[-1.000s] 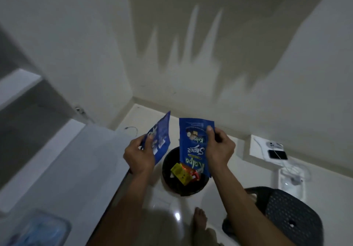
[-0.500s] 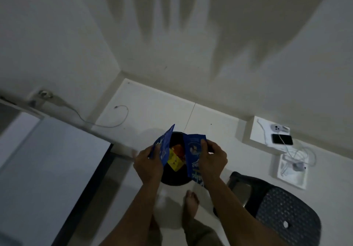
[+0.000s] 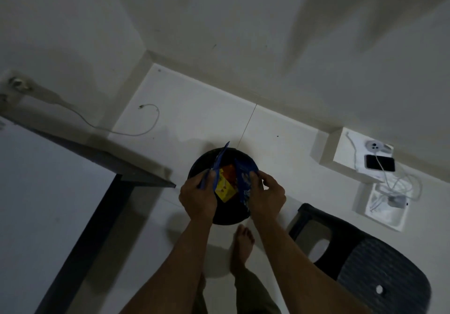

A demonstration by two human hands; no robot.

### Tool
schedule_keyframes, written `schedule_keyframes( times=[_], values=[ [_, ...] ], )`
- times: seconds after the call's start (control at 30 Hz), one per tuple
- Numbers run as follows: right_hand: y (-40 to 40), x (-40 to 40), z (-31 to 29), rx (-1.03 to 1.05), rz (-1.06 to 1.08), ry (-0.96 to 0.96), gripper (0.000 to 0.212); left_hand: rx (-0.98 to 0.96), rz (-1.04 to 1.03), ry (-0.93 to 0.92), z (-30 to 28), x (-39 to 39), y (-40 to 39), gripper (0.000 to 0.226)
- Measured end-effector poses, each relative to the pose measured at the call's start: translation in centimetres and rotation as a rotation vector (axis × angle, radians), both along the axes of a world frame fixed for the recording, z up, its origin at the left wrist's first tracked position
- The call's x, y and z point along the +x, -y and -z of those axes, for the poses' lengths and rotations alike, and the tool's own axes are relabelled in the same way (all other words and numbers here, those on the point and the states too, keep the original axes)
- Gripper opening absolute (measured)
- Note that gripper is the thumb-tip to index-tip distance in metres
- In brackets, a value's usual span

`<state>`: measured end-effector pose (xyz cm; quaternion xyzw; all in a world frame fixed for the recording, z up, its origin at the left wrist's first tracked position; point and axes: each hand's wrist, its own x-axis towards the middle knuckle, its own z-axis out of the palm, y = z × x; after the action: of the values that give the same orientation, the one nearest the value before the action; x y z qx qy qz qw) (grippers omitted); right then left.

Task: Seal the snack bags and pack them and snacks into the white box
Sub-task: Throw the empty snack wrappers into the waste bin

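Seemingly, from the head view, the step in hand is a detour from packing: both hands hang over a round black bin (image 3: 220, 218) on the floor, each holding a blue snack bag. The left hand (image 3: 197, 198) has its grip clenched around one blue bag (image 3: 220, 161) held edge-on; the right hand (image 3: 265, 195) pinches the other blue bag (image 3: 244, 179) by its top. Yellow and orange wrappers (image 3: 225, 185) lie in the bin between them. No white box for packing can be made out for certain. Next, I judge, the bags must be carried back up to the worktop (image 3: 48, 192) at left. Its dark corner juts close beside the left hand; a black chair (image 3: 379, 272) crowds the right, leaving a narrow lane.
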<state>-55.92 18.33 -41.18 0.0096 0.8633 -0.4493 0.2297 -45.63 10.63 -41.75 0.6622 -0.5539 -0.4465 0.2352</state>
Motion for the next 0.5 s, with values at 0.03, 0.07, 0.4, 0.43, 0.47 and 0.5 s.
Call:
schedule_keyframes(
  times=[0.03, 0.07, 0.4, 0.43, 0.47, 0.5],
  values=[
    [0.0, 0.1, 0.1, -0.003, -0.005, 0.014, 0.033, 0.015, -0.014, -0.018, 0.0, 0.0, 0.0, 0.025],
    [-0.1, 0.1, 0.0, -0.008, -0.008, 0.026, 0.036, 0.026, -0.032, -0.039, 0.1, 0.1, -0.1, 0.026],
    [0.1, 0.1, -5.5, -0.058, -0.139, 0.064, 0.043, 0.009, -0.134, -0.061, -6.3, 1.4, -0.4, 0.035],
    [0.0, 0.3, -6.3, -0.062, -0.171, 0.057, 0.043, 0.004, -0.149, -0.077, -7.3, 1.9, -0.6, 0.035],
    [-0.1, 0.5, -7.3, -0.067, -0.202, 0.055, 0.043, -0.005, -0.158, -0.094, -8.3, 2.4, -0.9, 0.035],
    [-0.2, 0.8, -8.4, -0.069, -0.230, 0.070, 0.043, -0.014, -0.165, -0.102, -9.4, 3.0, -1.1, 0.034]
  ],
)
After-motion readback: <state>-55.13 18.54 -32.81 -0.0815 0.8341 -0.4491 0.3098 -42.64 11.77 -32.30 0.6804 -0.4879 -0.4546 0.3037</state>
